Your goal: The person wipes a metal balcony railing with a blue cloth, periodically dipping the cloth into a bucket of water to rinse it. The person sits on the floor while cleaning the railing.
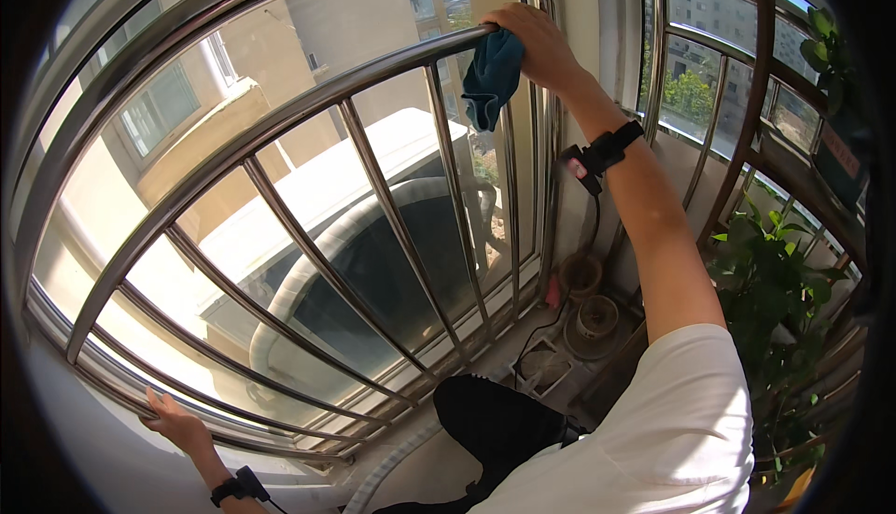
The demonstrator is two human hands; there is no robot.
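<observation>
A metal railing (pixel 297 113) with upright bars runs in front of a window. At the upper right, my right hand (pixel 535 42) is closed over the end of its horizontal rail and presses a dark teal cloth (pixel 492 73) there; the cloth hangs down beside the bars. Low at the left, my left hand (pixel 176 424) rests against the outermost bar near the wall, its fingers partly spread and no cloth in it. Both wrists wear black straps with small devices and cables.
Flower pots (pixel 596 317) and a floor drain (pixel 544 366) lie low by the corner. Leafy plants (pixel 770 290) on a dark rack (pixel 759 87) stand at the right. A ribbed hose (pixel 392 454) runs along the floor near my knee. Outside the glass is a white outdoor unit (pixel 392 136).
</observation>
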